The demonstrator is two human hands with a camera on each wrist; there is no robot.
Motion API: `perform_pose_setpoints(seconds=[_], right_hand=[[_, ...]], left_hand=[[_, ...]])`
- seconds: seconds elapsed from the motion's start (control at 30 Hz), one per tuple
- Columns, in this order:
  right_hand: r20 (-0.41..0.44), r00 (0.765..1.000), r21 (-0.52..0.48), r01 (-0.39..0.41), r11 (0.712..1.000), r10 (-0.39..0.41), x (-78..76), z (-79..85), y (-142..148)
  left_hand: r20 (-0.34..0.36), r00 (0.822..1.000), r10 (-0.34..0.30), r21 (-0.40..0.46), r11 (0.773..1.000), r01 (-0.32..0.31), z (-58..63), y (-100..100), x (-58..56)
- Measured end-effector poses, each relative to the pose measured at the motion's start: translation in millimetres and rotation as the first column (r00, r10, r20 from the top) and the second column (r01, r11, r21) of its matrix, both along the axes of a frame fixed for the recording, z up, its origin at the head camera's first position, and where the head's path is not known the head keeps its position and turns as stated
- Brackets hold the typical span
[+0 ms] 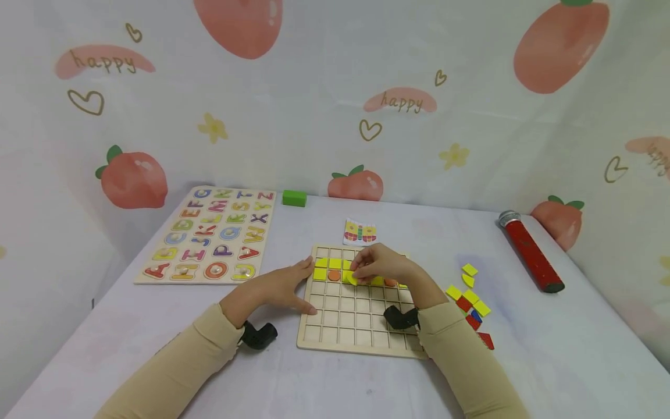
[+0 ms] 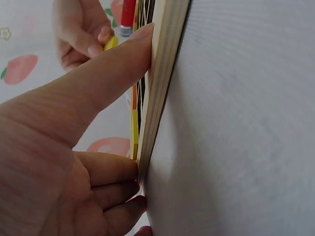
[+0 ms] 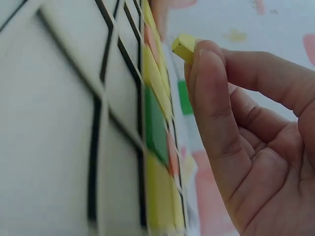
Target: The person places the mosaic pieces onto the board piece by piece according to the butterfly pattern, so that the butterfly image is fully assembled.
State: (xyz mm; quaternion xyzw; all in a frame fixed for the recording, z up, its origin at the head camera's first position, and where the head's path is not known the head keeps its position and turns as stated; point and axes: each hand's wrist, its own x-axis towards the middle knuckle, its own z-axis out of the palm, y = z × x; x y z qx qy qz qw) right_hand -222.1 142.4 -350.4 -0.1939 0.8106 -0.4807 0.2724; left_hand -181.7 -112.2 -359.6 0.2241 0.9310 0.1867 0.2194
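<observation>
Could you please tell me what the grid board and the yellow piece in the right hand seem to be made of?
The grid board seems to be plywood with a pale, matt finish: the left wrist view shows layered lines along its edge. The yellow piece in the right hand looks solid, smooth and evenly coloured; that suggests painted wood, but it could be plastic.

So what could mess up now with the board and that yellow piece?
The yellow piece sticks out past the right grip, so it might slip. The left grip touches the side of the board, so a push could slide it. And the right sleeve is close to some loose pieces, so it might brush them away.
</observation>
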Motion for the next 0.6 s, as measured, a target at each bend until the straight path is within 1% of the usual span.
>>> perform_pose_setpoints(seconds=[0.07,0.27,0.43,0.5,0.6], right_hand=[[-0.002,1.000,-0.005,-0.010,1.000,0.010,-1.6,-1.9,-11.4],[0.018,1.000,-0.027,-0.008,1.000,0.008,-4.8,-5.5,-43.0],[0.027,1.000,-0.021,0.009,1.000,-0.009,-3.6,-9.7,-57.8],[0.011,1.000,-0.010,0.006,1.000,-0.006,-1.9,-10.8,-61.0],[-0.039,0.999,0.015,-0.004,1.000,0.004,0.4,-12.5,-63.1]], left_hand=[[0.004,1.000,-0.007,0.005,1.000,0.006,0.9,-0.1,-0.2],[0.006,1.000,-0.012,0.004,1.000,0.012,2.2,-1.0,-0.7],[0.004,1.000,-0.025,0.020,0.999,0.024,1.3,-1.3,-1.5],[0.002,1.000,-0.025,0.021,0.999,0.025,0.6,-1.5,-1.7],[-0.001,1.000,-0.022,0.016,1.000,0.022,-1.2,-1.6,-2.5]])
